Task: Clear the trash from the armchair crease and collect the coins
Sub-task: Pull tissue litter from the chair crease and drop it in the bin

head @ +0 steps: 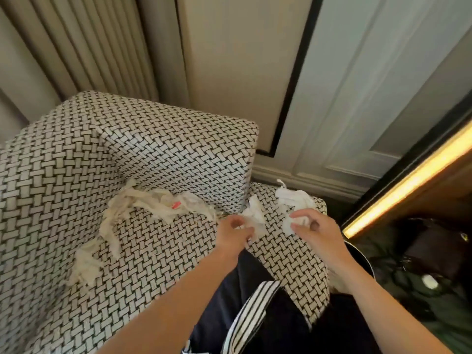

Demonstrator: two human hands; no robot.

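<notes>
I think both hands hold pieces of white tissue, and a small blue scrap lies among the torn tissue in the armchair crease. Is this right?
Not quite. The head view shows that the small scrap is red, not blue. It lies among the torn tissue in the armchair crease, and the left hand and the right hand each hold white tissue.

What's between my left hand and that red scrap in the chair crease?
In the head view, torn white tissue shreds lie between the left hand and the red scrap.
</notes>
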